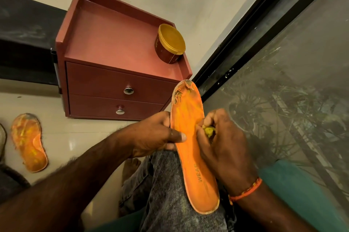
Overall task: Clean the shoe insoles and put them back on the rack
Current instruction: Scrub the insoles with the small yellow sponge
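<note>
- Orange foam, long and flat with rounded ends: that is the insole [192, 148] I see lying lengthwise along a knee in grey speckled denim [170, 184], its worn, torn toe end pointing away towards the cabinet.
- Dark printed letters run along its heel half, and the toe surface is flaked and patchy.
- I see the left hand [156, 133] gripping the insole's left edge near the middle, thumb pressed flat on the top face, fingers curled behind.
- I see the right hand [222, 143] curled tightly round a small yellowish-green wad, seemingly a cloth or sponge [208, 131], held against the insole's right edge just across from the left thumb.
- An orange braided thread [245, 191] circles the right wrist.
- A second insole [28, 143], orange with yellow smears and a frayed edge, lies flat on the glossy pale floor tiles [75, 137], well apart to the left.
- A reddish-brown cabinet [113, 52] with two drawers and round metal knobs stands ahead against the wall.
- On its top, near the right rim, sits a round tub [169, 44] with a smooth yellow lid.
- Dusty glass in a black frame [236, 43] fills the right side.
</note>
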